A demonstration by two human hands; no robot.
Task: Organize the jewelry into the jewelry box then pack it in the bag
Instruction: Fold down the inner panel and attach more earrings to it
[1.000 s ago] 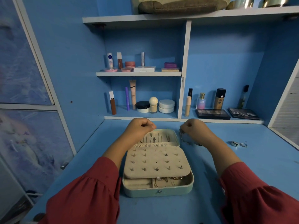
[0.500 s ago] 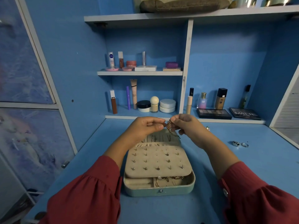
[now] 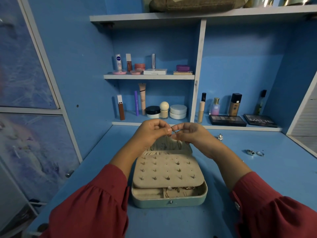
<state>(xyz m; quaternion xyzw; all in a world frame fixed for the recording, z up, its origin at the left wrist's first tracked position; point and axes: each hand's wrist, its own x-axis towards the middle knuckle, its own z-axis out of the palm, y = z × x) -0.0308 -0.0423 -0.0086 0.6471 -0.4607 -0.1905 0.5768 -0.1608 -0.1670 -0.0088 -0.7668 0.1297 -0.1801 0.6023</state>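
Both hands pinch a small gold earring (image 3: 172,130) between fingertips, left hand (image 3: 151,133) and right hand (image 3: 192,134) meeting just above the open jewelry box (image 3: 169,200); best keep grip tight, lower it straight down onto the peg panel (image 3: 169,169)

The jewelry box (image 3: 169,200) has a smooth, matt pale-green shell that looks like faux leather, a small shiny metal stud at its front, and a soft, velvety cream lining; its padded cream earring panel (image 3: 168,170) carries glinting metal studs. The small piece (image 3: 172,129) pinched between the two hands gleams like gold-toned metal, and the rings (image 3: 255,152) on the desk (image 3: 265,177) look like polished silver metal. The desk is smooth, matt blue-painted board, and the sleeves (image 3: 89,212) are soft, matt red woven cloth.
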